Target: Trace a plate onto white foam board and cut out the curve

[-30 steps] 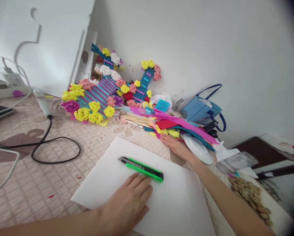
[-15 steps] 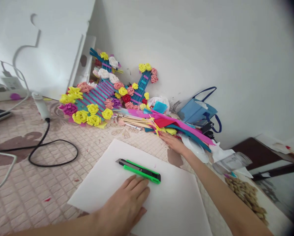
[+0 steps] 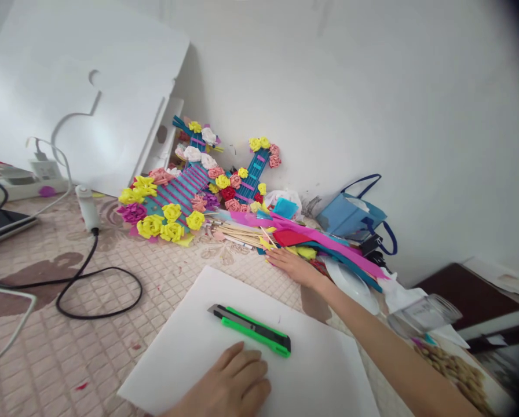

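A white sheet (image 3: 172,347) lies at a slant on the table, with a green and black utility knife (image 3: 253,329) on it, its blade out and pointing left. My left hand (image 3: 237,382) rests on the sheet just below the knife, fingers loosely bent, holding nothing. Farther off, my right hand (image 3: 292,265) reaches palm down to the near edge of a craft pile, its fingers stretched out. Its fingertips are by yellow scraps and thin wooden sticks (image 3: 237,233). Pink paper (image 3: 311,231) and red paper (image 3: 292,237) lie just beyond that hand.
Flower-covered blue guitar shapes (image 3: 176,194) stand at the back. A black cable (image 3: 98,315) loops on the left near a white glue-gun-like tool (image 3: 87,208). On the right are a blue bag (image 3: 350,214), a clear plastic lid (image 3: 353,286), a glass jar (image 3: 424,315) and peanuts (image 3: 454,370).
The view has tilted upward, so the scene sits lower. My right hand has shifted a little left along the pile's near edge. The left hand stays on the sheet.
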`<move>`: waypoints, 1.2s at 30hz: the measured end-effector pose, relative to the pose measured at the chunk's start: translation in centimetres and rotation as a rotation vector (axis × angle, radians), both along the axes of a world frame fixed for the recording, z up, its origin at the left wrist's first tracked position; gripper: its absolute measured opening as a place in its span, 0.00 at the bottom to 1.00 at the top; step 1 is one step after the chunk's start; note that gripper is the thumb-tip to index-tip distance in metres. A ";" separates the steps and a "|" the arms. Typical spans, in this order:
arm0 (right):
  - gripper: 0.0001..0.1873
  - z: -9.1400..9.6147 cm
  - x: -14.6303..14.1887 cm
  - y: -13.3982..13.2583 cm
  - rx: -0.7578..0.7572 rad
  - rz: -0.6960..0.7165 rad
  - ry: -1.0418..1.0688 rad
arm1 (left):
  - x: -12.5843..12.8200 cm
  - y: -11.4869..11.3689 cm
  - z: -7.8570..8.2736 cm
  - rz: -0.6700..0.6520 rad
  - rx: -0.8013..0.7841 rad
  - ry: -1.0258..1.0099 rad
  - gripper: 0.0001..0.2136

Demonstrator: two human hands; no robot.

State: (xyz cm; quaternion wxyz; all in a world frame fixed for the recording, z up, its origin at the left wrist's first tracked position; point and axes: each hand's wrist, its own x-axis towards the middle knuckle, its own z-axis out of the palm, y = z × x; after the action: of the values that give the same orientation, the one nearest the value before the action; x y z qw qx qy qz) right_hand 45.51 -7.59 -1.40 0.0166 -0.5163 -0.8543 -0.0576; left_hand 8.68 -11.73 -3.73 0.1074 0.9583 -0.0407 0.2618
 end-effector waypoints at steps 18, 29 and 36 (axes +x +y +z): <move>0.32 0.0 2.2 3.9 0.021 -0.062 0.131 | 0.2 0.0 -0.8 0.020 0.040 -0.072 0.07; 0.27 0.8 -6.4 5.8 0.081 0.173 0.063 | -0.8 0.1 1.3 -0.028 0.035 -0.021 0.08; 0.23 0.8 -7.3 9.3 0.095 -0.034 0.094 | -2.1 1.1 3.7 -0.150 0.019 0.170 0.10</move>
State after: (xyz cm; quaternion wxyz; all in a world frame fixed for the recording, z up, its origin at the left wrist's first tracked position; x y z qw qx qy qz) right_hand 38.23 1.73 -0.55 0.0802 -0.5315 -0.8400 -0.0739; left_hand 6.58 -10.65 -0.07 0.1204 0.9723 -0.1055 0.1706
